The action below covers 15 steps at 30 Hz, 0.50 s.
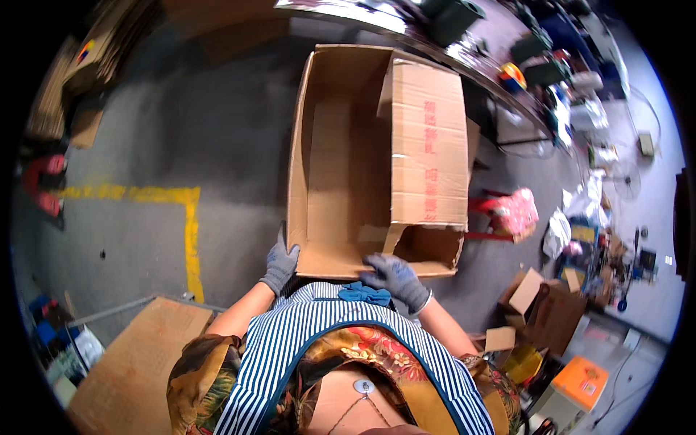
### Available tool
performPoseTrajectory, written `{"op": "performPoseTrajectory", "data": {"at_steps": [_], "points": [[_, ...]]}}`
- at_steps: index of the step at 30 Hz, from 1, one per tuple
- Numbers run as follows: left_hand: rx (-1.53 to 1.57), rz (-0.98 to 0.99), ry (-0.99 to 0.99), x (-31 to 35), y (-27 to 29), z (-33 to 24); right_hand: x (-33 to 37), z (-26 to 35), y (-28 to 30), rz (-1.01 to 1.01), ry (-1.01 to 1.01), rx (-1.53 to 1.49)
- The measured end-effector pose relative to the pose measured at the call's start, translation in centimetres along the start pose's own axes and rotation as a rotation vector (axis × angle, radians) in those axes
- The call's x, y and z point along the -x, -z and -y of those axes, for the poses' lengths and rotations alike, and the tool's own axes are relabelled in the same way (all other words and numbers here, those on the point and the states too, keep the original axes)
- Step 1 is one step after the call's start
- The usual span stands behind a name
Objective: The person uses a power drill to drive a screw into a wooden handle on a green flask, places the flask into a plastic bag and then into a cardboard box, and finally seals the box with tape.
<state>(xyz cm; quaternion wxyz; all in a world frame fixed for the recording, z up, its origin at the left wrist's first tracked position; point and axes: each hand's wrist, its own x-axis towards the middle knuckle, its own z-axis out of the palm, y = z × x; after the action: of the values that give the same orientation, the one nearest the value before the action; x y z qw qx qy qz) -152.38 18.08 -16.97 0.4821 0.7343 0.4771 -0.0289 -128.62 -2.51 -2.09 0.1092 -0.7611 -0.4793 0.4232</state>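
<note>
A large brown cardboard box (330, 130) stands open in front of me, close against my apron. One broad flap (428, 145) with red print lies over its right side, with a gap at its near end. My left hand (280, 264), in a grey glove, grips the near left corner, fingers along the outer wall and thumb at the rim. My right hand (400, 280), gloved too, is at the near rim with its fingers bent over the edge and pointing left. The box's inside looks bare where it shows; the part under the flap is hidden.
A cluttered workbench (500, 90) runs along the far right. Right of the box is a red stool (493, 210) with a patterned cover. Smaller open cartons (544, 304) lie at the right. Flattened cardboard (51, 94) is stacked far left, near a yellow floor line (191, 239).
</note>
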Motion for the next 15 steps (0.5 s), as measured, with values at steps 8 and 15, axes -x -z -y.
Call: {"op": "performPoseTrajectory", "data": {"at_steps": [8, 15], "points": [[0.101, 0.037, -0.275, -8.0, -15.7, -16.3, -11.6, -22.2, 9.8, 0.26, -0.185, 1.128], [0.083, -0.119, -0.132, -13.0, -24.2, -15.9, 12.4, -41.7, 27.6, -0.498, -0.709, 0.883]]}}
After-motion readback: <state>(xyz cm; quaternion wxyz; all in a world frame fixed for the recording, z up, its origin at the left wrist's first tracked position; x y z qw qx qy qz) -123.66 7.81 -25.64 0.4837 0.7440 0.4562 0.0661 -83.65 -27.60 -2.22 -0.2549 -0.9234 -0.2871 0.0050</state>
